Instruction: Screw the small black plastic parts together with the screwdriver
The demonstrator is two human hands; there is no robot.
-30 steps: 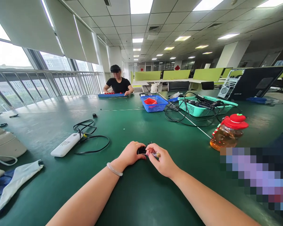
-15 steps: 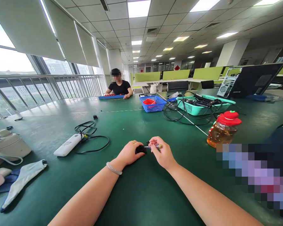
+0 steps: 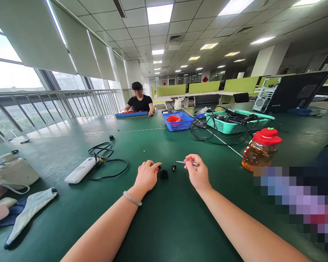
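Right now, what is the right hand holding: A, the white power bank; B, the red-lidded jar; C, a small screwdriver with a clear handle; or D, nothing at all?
C: the right hand pinches a small screwdriver with its tip pointing left, above the green table.

Green worktop [image 3: 164, 225], wide, white line across it. Small black part [image 3: 164, 174] and smaller black piece [image 3: 173, 167] near front centre. White power strip [image 3: 82, 170] with black cord [image 3: 106, 160] to left. Cloth [image 3: 27, 213] at left edge. Blue basket [image 3: 179, 120] and teal basket [image 3: 236, 123] with cables farther back. Amber jar with red lid [image 3: 259, 151] at right. Blue tray [image 3: 131, 114] at far end.
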